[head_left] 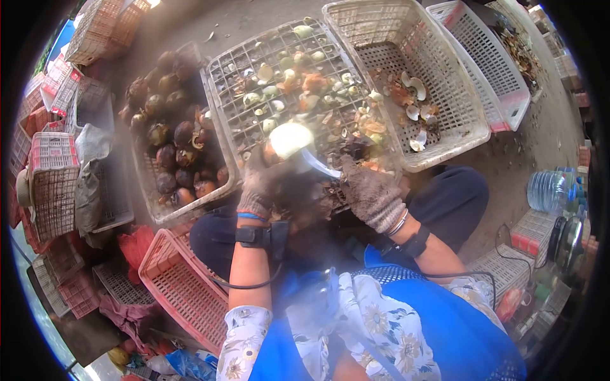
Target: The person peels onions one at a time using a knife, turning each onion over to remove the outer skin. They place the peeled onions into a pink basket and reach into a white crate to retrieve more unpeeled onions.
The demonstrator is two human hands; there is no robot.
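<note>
My left hand [257,184], in a dirty knitted glove, is closed around a pale peeled onion [290,140] that glares in the light. My right hand [372,195], gloved too, grips a knife; its handle is hidden in the fist. The curved knife blade [319,164] points left, its tip at the onion's lower right side. Beneath both hands, an upturned crate with a grid top [222,95] carries cut onion ends, skins and scraps. To the left, a crate [149,206] holds several dark-skinned unpeeled onions [184,133].
Right of the grid top stands a beige crate [467,130] with a few pale peel pieces inside. More white crates [489,63] stand beyond it. A red crate [181,286] lies by my left leg. Stacked crates [54,165] line the far left; a large plastic bottle [548,190] is at right.
</note>
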